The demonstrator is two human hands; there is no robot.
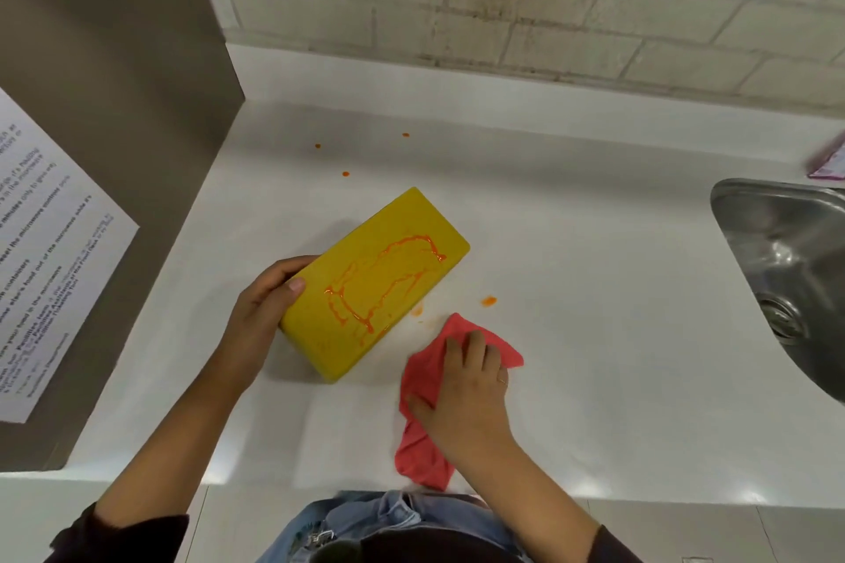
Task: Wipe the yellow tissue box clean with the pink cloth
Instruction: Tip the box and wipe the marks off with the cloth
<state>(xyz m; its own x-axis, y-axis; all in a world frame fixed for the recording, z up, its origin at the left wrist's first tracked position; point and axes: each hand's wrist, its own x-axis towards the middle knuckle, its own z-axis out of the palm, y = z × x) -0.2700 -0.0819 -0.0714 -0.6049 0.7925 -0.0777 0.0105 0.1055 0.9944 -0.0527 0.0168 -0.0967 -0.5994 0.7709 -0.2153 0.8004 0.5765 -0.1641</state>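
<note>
The yellow tissue box (402, 238) lies diagonally on the white counter, its top face marked with orange sauce squiggles. My left hand (260, 311) grips the box's near left end, thumb on top. The pink cloth (423, 457) lies crumpled on the counter just right of the box's near corner. My right hand (466, 393) rests flat on the cloth, fingers spread and pressing it down, a short gap from the box.
Orange sauce drops (489, 301) dot the white counter (594, 288) beside and behind the box. A steel sink (786, 270) sits at the right edge. A grey cabinet side with a paper notice (41, 251) stands at the left. A tiled wall runs behind.
</note>
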